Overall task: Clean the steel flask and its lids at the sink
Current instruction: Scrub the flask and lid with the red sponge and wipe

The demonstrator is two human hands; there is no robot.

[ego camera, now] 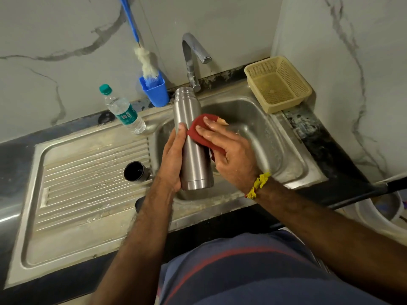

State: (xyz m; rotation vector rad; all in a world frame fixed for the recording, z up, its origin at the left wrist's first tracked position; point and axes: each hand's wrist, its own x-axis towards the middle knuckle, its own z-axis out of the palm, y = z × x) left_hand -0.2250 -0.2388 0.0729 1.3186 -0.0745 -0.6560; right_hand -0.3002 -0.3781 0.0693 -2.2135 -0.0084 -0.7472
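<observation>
- Flask is over the sink basin, tilted, with its mouth end toward the tap and its base toward me.
- My left hand has its fingers curled round the flask's left side, thumb along the body.
- My right hand presses a red pad against the flask's right side, fingers nearly straight over it.
- Black lid lies on its side on the drainboard, just left of the basin.
- Basket sits at the sink's far right corner; bottle and blue cup stand along the far edge.
</observation>
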